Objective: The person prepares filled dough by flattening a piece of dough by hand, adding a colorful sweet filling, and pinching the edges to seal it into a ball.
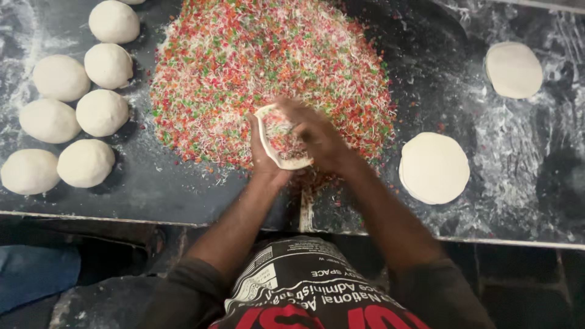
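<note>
Cupping a small round of dough [281, 141] in the left hand [263, 159], the person holds it just at the near edge of the big heap of red, green and white shredded filling [268, 67] spread on the dark, floured desk [183, 189]. The left fingers curl up around the round's rim from beneath, so it sits as a shallow bowl already carrying some filling. The right hand [317, 137] lies over its far-right side, fingers bunched together and pressing into the filling; motion blur hides whether they pinch any shreds. By my judgement the round is light, soft and floppy, easily stretched or torn, so it wants support under its whole base with the rim held gently, not gripped by one edge. Left of the heap sit seven smooth dough balls [85, 109]. Right of the heap lie two flattened discs, one near [434, 167] and one farther off [514, 69].
</note>
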